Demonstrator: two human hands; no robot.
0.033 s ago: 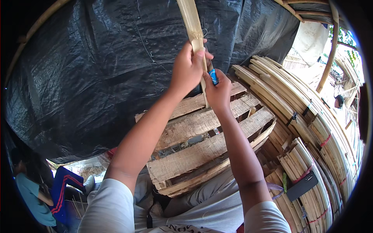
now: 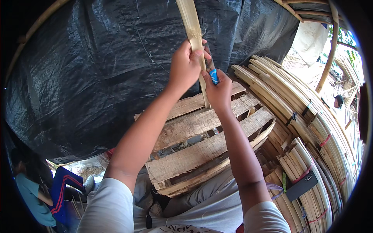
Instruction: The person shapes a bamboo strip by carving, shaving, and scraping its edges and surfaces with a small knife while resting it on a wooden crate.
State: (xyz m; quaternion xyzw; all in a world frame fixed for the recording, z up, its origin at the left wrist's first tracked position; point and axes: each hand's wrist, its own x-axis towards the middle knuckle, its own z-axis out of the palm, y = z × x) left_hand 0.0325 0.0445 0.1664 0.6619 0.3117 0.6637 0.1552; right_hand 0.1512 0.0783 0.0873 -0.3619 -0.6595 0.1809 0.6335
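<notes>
A long pale bamboo strip [image 2: 190, 21] stands nearly upright in front of me, its lower end by the slatted wooden bench. My left hand [image 2: 184, 69] is wrapped round the strip at mid-length, thumb along its face. In my right hand [image 2: 218, 94], just below and to the right, is a knife [image 2: 213, 76] with a blue-wrapped handle. Its blade points up beside the strip's right side, partly behind my left fingertips; whether the edge touches the bamboo I cannot tell. The right fingers lie close against the strip.
The slatted wooden bench [image 2: 186, 167] lies under my forearms. A black plastic sheet [image 2: 97, 77] hangs ahead. Bundled bamboo strips [image 2: 279, 85] are stacked at the right, with a dark phone [image 2: 302, 186] on one bundle. At lower left sits a person [image 2: 33, 198] in a teal shirt.
</notes>
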